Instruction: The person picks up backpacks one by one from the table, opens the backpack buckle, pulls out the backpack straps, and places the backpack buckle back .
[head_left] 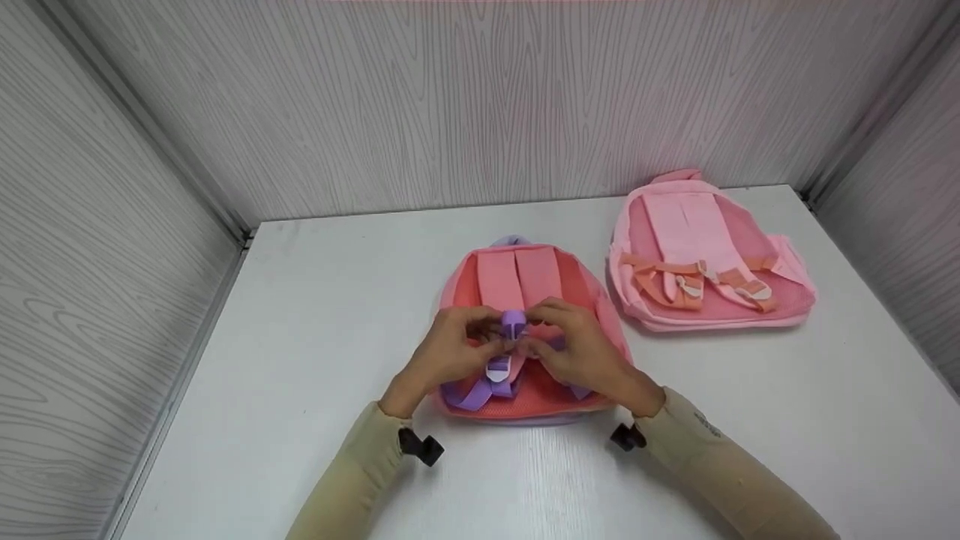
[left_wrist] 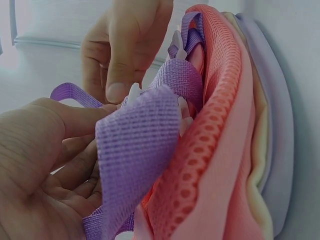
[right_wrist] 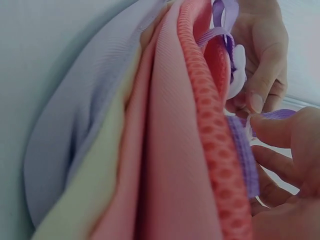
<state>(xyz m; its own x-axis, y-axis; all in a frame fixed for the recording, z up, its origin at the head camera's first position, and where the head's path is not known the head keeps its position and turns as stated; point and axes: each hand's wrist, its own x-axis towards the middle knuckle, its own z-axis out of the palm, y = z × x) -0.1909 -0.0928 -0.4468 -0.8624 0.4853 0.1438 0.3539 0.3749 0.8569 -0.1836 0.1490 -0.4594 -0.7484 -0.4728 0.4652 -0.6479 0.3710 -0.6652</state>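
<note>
Strap [head_left: 514, 321], purple webbing, one: folded into a small loop above the back panel of the coral backpack [head_left: 536, 390], mid-table, directly between the two sets of fingertips. Loop's long axis: rising away from the mesh; the lower run passes behind the fingers and cannot be followed.

Left hand [head_left: 454, 346], one: at the loop's left side, thumb and fingers bent inward, pinching the webbing near its base.

Right hand [head_left: 583, 351], one: at the right side, mirroring it, thumb and fingers also pinching. Neither hand is nearer; the thumb tips all but meet. Exact finger contact underneath: hidden.

Clip [left_wrist: 134, 95], white, partly covered: seen from the left wrist between the thumbs, beside the webbing; whether it is fastened, cannot tell.

Buckle [head_left: 498, 373], white: below the left fingertips, toward the person, on a lower purple length.

Shoulder straps [head_left: 540, 274], padded, pink, pair: running from the top of the bag down under the hands.

Second backpack [head_left: 688, 217], pale pink with orange webbing: well to the right and farther back, straps upward, untouched.

Tabletop [head_left: 322, 315], white: beneath both bags.
</note>
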